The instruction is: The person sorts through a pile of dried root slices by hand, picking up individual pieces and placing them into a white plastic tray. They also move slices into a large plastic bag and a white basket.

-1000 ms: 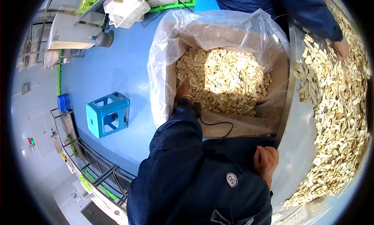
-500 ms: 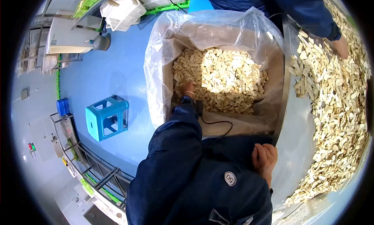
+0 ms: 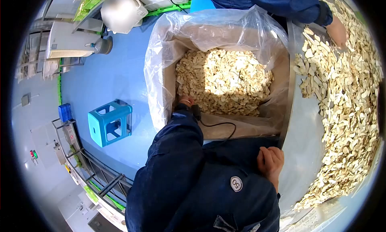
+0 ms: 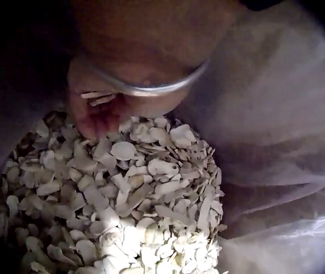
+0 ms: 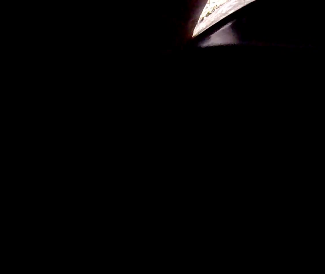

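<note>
Head view: pale slices (image 3: 225,85) in lined box (image 3: 257,129), one o'clock;
Left hand (image 4: 96,114): at the box's eight o'clock, curled round two slices (image 4: 103,100);
Right hand (image 3: 270,160): four o'clock, released, loosely curled.

Bottom of box (image 3: 257,128) hidden under slices (image 3: 229,81)
</note>
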